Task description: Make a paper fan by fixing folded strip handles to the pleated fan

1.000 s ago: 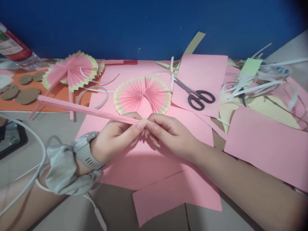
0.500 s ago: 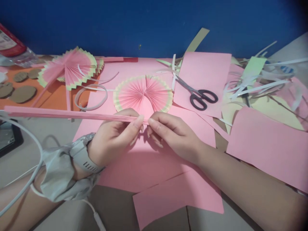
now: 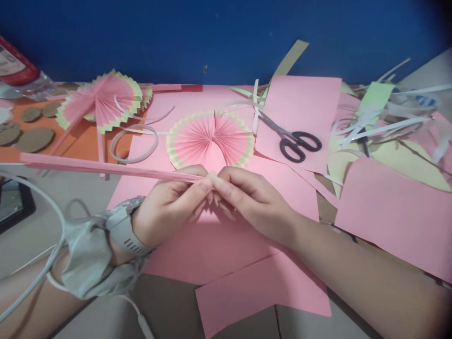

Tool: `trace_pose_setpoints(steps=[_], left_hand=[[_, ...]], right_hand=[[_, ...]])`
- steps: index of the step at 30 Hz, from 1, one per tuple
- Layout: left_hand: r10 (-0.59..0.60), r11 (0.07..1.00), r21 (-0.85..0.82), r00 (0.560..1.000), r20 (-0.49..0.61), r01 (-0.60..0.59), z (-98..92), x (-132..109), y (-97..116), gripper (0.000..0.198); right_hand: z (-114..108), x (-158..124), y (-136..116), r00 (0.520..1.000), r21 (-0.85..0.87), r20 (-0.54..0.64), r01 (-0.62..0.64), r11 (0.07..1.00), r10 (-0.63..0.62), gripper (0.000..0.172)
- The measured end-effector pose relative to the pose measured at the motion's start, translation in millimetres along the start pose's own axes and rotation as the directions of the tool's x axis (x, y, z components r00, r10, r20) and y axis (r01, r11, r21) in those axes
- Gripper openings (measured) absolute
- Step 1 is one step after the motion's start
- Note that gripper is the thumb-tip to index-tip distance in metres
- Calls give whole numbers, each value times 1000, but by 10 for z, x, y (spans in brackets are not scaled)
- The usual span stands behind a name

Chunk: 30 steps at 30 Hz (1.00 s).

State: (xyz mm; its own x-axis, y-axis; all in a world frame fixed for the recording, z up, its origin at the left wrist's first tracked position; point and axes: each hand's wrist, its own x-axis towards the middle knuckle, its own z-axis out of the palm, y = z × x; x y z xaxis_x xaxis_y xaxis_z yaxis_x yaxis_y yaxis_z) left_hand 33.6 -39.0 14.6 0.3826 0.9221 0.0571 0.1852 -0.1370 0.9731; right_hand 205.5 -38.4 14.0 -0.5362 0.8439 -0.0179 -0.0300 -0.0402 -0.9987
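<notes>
My left hand point(image 3: 169, 207) and my right hand point(image 3: 247, 200) meet at the fingertips over a pink paper sheet point(image 3: 212, 245). Both pinch the near end of a long, folded pink paper strip point(image 3: 106, 167) that reaches out to the left. A grey watch and a grey scrunchie sit on my left wrist. Just beyond my fingers lies a pleated pink paper fan with a yellow-green rim point(image 3: 211, 137). A second pleated fan point(image 3: 100, 100) lies at the back left.
Black-handled scissors point(image 3: 294, 141) rest on a pink sheet to the right. Paper strips and scraps pile at the far right point(image 3: 384, 122). Brown card discs point(image 3: 33, 137) lie on orange paper at left. A white cable point(image 3: 52, 249) and a dark phone point(image 3: 12, 205) are near my left arm.
The strip's far end dipped from a raised tilt to nearly level, then rose slightly. My fingertips parted a little and have closed together again on the strip's end.
</notes>
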Motion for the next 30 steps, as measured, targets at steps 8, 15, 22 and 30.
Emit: trace_pose_setpoints(steps=[8, 15, 22, 30], left_hand=[[-195, 973, -115, 979, 65, 201, 5, -19, 7, 46], [-43, 998, 52, 996, 76, 39, -23, 5, 7, 28], [121, 989, 73, 989, 88, -127, 36, -16, 25, 18], [-39, 997, -62, 999, 24, 41, -3, -2, -39, 23]], right_hand=[[-2, -20, 13, 999, -61, -4, -52, 997, 52, 32], [-26, -19, 50, 1000, 18, -6, -7, 1000, 8, 31], [-42, -16, 53, 1000, -4, 1, -23, 1000, 23, 32], [-37, -21, 29, 997, -54, 57, -57, 997, 60, 29]])
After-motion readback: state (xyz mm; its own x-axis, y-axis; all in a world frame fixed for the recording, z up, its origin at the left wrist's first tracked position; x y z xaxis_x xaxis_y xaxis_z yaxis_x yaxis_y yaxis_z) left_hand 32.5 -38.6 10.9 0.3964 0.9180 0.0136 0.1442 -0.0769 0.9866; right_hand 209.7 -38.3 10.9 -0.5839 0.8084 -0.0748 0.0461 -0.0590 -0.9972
